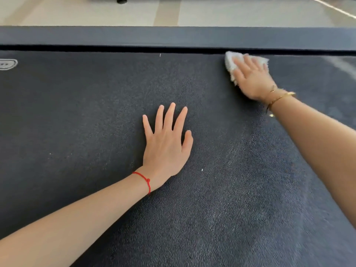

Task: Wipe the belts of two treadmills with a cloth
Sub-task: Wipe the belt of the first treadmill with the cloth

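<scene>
Setting: pale floor (173, 12) with a lighter stripe, seen past the far edge of a treadmill.
Surface: dark textured belt (77, 116) fills the view; a smooth dark side rail (134, 36) runs along its far edge, with a narrow black gap between the two.
Cloth: white cloth (231, 63), bunched, lying on the belt at its far edge toward the right, touching the gap line.
Right hand: right hand (252, 78) lies flat on the cloth, fingers straight and together, pressing it down – no curl round it. Gold bangles (279, 96) at the wrist.
Left hand: left hand (166, 143) spread wide, palm flat on the belt near its middle, holding nothing; it appears to brace the body. Red string (145, 181) on the wrist.
Step in hand: wiping the far-edge strip, by my reading. Streaks on the right part of the belt suggest a wiped area; the left part looks untouched.
Doing it well: keep even palm pressure, run overlapping strokes along the edge, keep the cloth out of the gap – shift the bracing hand before wiping beneath it.
Markings: small pale outlined emblem (7, 64) at the belt's left edge; no writing readable.
</scene>
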Demonstrator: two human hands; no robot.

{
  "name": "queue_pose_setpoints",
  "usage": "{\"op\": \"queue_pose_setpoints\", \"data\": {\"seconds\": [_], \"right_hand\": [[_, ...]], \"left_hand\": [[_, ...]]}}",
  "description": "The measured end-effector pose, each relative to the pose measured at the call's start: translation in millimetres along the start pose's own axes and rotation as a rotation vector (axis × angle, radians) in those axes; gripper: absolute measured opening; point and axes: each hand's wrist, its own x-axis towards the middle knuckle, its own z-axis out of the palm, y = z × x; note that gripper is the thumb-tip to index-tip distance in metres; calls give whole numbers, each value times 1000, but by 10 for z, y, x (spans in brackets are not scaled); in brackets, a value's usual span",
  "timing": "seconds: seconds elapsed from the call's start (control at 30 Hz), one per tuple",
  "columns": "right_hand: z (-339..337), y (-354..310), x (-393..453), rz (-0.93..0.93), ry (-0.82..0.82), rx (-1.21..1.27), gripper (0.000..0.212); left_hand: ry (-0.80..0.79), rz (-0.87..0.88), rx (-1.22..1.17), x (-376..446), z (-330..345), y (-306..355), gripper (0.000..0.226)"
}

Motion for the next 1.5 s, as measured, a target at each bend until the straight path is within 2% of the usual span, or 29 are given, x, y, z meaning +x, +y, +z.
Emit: {"op": "queue_pose_setpoints", "data": {"seconds": [0.07,0.13,0.27,0.47,0.53,0.6,0.67,0.7,0.8,0.9,1.03,1.13,1.23,1.3,1.33,1.4,1.5], "right_hand": [[-58,138,184,138,5,-5,50],[-15,66,248,160,9,-6,49],[59,-182,-28,12,-22,35,50],[52,-257,-1001,-288,-96,43,50],[10,-79,-1120,-247,-78,26,51],[-55,45,-1123,-96,-48,40,51],[-80,-15,-1194,12,-37,60,49],[-71,-114,-1292,8,-34,45,49],[7,-454,-1863,-167,-38,29,49],[36,-729,-2629,-341,-123,56,51],[53,-837,-3119,-434,-195,80,51],[-18,-658,-2807,-354,-121,7,52],[-87,-515,-2414,-50,-37,1,49],[-37,-615,-2435,31,-52,42,50],[27,-719,-2547,-5,-56,22,51],[131,-975,-2928,-203,-65,-21,51],[185,-1229,-3479,-393,-163,19,52]], "left_hand": [[-1,-1,1,1,-4,13,66],[0,-1,1,9,-5,15,66],[-2,-4,-2,16,-4,12,66],[3,-1,-27,12,4,-3,64],[7,2,-39,10,14,-12,63],[13,4,-45,14,25,-16,62],[18,5,-48,14,31,-21,61],[23,5,-52,11,36,-19,59],[38,5,-71,4,42,-12,58],[49,4,-92,0,35,0,57],[48,7,-105,-10,21,1,56],[42,19,-101,-25,15,-14,56],[37,32,-103,-38,10,-27,56],[40,36,-103,-43,11,-26,56],[42,38,-106,-44,12,-25,55],[49,40,-118,-51,11,-27,55],[50,42,-123,-50,7,-29,55]]}}
